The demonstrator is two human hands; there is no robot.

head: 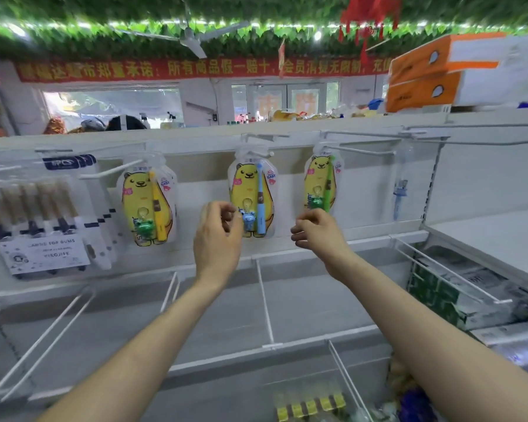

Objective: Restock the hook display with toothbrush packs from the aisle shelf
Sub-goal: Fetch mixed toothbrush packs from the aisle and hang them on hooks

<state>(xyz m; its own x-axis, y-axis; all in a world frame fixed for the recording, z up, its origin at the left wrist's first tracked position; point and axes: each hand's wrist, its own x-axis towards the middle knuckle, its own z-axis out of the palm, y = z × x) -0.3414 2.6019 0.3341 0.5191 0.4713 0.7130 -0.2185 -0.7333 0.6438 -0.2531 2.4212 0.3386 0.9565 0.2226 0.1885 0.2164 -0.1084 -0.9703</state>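
Hands are both raised to the hook display. The left hand has its fingers curled against the left edge of the yellow bear-printed blister pack with a blue toothbrush, but I cannot tell whether it pinches that edge. The right hand is loosely curled and empty, just below the matching pack with a green toothbrush.

Nearest, in the lowest tier of the white aisle shelf, a row of yellow-and-brown carded packs stands beside a wire divider. Farther back, a third bear pack with a yellow toothbrush hangs toward the left.

Each pack looks light, flat and fairly stiff, with slick clear plastic. A pinch at the top corners, beside the hang hole, should steer it onto a white wire hook.
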